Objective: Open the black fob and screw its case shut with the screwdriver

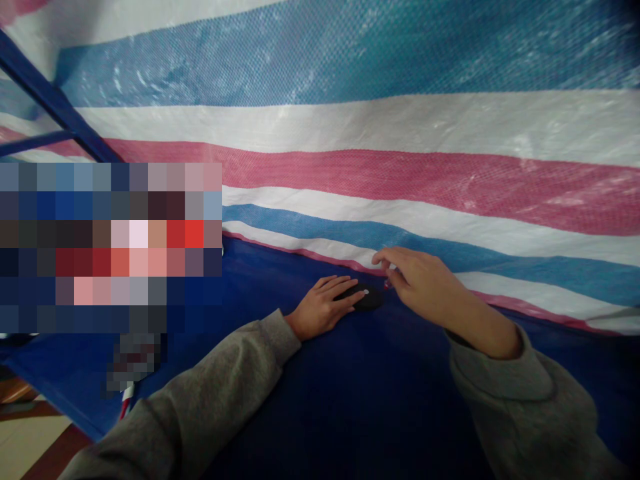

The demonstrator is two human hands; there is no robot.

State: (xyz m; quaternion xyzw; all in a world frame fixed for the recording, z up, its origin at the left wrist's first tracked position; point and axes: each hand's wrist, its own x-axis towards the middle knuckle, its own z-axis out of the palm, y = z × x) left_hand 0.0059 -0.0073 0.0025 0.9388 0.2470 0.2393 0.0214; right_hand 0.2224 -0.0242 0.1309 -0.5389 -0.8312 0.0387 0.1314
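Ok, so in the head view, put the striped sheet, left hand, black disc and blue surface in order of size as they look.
1. Sheet
2. Blue surface
3. Left hand
4. Disc, judged by what shows; the hand covers part of it.

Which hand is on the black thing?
The left hand: its spread fingers rest on the black thing. The right hand is beside it, with bent fingers.

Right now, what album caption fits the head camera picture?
Left hand on a dark, flat object, right hand close by, over a blue surface before striped sheeting.
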